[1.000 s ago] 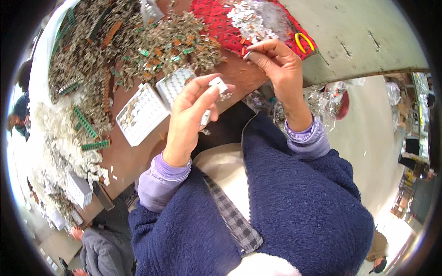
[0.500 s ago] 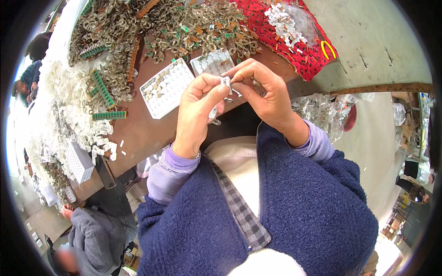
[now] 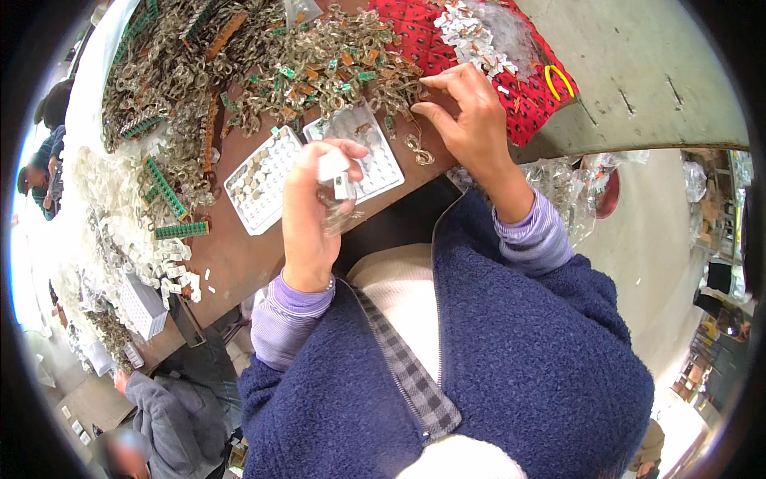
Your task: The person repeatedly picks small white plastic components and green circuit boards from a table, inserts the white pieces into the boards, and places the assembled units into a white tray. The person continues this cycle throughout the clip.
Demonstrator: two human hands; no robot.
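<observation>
My left hand is closed around a small white plastic piece, with thin wire-like strands blurred below it. It hovers over the near edges of two white trays. The left tray has round greyish discs in its wells; the right tray has rows of white round wells. My right hand has its thumb and index finger spread, nothing visible between them. Its fingertips are nearest to the big heap of coiled wires with little green and orange circuit boards, by the red cloth.
Red patterned cloth at the far right bears white pieces and a yellow band. Green board strips and a pile of clear-white plastic parts lie left. A person in a grey sleeve sits at lower left.
My hands have come apart. The left moved left and down with the white piece; the right let go and moved up toward the wire heap, its fingers spreading.
</observation>
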